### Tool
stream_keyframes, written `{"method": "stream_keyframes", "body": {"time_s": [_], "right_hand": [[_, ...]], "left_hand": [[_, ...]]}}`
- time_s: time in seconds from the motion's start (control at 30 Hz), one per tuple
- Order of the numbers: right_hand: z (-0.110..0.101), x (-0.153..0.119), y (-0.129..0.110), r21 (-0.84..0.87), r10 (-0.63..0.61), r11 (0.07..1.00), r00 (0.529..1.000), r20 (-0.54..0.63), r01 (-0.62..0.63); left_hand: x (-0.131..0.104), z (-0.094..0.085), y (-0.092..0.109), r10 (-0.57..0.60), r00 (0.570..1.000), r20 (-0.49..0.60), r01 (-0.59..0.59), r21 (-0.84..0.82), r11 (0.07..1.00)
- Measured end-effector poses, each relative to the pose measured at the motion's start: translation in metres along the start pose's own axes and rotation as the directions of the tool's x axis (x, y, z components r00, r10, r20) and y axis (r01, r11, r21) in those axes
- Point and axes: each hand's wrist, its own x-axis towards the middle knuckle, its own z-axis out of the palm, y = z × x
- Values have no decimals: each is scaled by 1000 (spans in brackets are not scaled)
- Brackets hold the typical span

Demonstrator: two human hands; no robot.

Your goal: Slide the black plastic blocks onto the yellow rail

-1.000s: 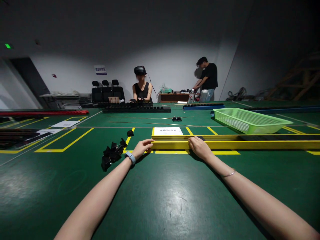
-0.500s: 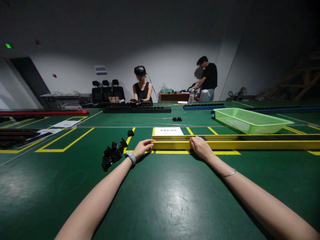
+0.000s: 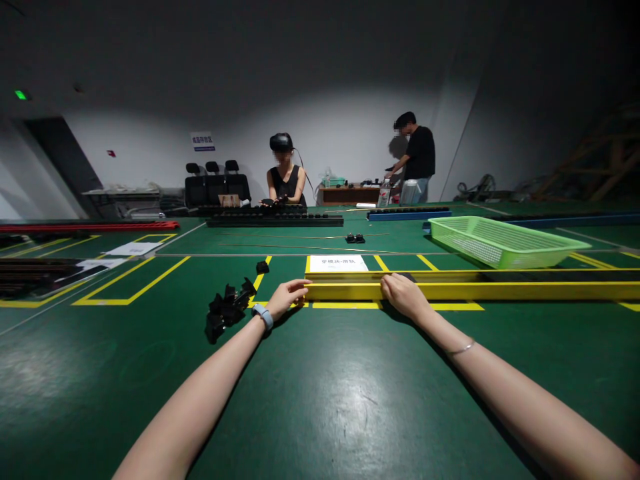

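A long yellow rail [image 3: 500, 291] lies across the green table [image 3: 320, 373], running off to the right. At the rail's left end is my left hand [image 3: 287, 298], its fingers bent together against the end; whether anything small is between them is hidden. My right hand [image 3: 401, 293] has its fingers closed over the rail's near side, a short way right of that end. Black plastic parts [image 3: 227, 308] are heaped left of my left hand, with a single black piece [image 3: 263, 267] just behind them. Behind the rail a white paper label [image 3: 337, 263] lies flat.
A green basket [image 3: 500, 243] stands at the right beyond the rail. Two small black parts [image 3: 355, 238] and thin rods lie mid-table. Black rails [image 3: 275, 219] and a blue rail [image 3: 410, 215] are farther back. Two people work beyond, one seated, one standing.
Both hands keep their places on the rail. The standing person's arms in the background have shifted slightly; the whole view has moved a little.
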Motion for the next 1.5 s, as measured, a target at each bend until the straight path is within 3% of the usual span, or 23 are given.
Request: {"method": "stream_keyframes", "body": {"time_s": [0.67, 1.07, 1.5], "right_hand": [[2, 0, 1, -34, 4, 999, 1000, 15, -4], [-1, -18, 33, -180, 87, 980, 996, -4, -86], [-6, -29, 54, -216, 149, 965, 989, -16, -149]], "left_hand": [[0, 0, 0, 12, 1000, -5, -12, 3, 1000], [1, 0, -1, 10, 1000, -7, -10, -10, 1000], [0, 0, 1, 18, 1000, 4, -18, 1, 1000]]}}
